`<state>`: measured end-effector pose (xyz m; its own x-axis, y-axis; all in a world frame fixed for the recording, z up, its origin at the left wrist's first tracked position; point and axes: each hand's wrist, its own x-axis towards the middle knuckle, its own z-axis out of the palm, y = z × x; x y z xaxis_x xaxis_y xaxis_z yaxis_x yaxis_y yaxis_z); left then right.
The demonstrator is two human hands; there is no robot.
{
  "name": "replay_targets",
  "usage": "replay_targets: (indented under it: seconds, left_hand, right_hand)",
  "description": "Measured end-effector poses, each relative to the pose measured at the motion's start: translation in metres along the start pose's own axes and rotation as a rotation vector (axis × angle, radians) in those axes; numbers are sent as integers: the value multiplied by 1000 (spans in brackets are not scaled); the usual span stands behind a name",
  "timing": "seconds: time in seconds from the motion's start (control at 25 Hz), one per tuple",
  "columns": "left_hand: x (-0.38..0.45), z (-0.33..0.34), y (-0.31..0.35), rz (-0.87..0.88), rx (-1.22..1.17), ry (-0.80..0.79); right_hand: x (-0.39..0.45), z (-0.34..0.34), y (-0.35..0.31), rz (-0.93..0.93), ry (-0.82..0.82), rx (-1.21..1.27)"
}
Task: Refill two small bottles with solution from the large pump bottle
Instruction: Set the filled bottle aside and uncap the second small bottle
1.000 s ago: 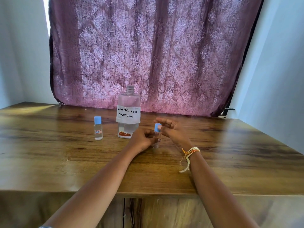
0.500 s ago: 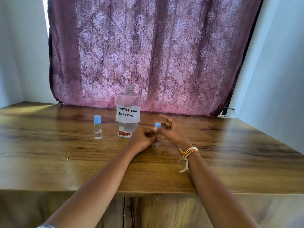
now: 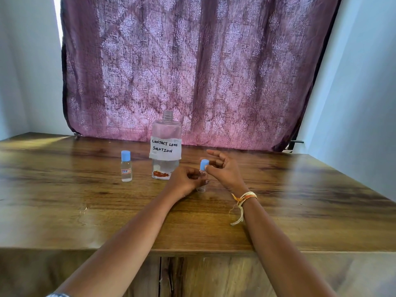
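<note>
While the left hand [image 3: 186, 180] grips the near small bottle [image 3: 201, 185] upright on the table [image 3: 300, 211], seemingly steadying it, the right hand [image 3: 222, 170] pinches its blue cap [image 3: 204, 164], with bare wood at three o'clock; the large bottle [image 3: 166, 147] stands at eleven o'clock, pumpless, the second small bottle [image 3: 126, 167] farther left.

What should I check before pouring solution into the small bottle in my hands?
1. Left hand grips the small bottle: ok.
2. Blue cap off it: not ok; right hand pinches it, seemingly on the neck.
3. Large bottle open at its neck: ok, no pump in view.
4. Solution left in it: ok, only a low level.
5. Second small bottle upright, capped, apart: ok.
6. Table dry: cannot tell.
</note>
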<state>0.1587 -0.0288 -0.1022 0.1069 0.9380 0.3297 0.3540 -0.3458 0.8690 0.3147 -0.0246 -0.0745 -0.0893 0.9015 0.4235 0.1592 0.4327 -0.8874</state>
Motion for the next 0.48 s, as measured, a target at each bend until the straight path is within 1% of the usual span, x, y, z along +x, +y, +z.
replay_targets:
  seconds: [0.2,0.48]
  left_hand:
    - [0,0,0,35,13,-2]
    - [1,1,-1,6,12,5]
  right_hand:
    - [1,0,3,-9,6,36]
    - [2,-1,1,-17,-16,26]
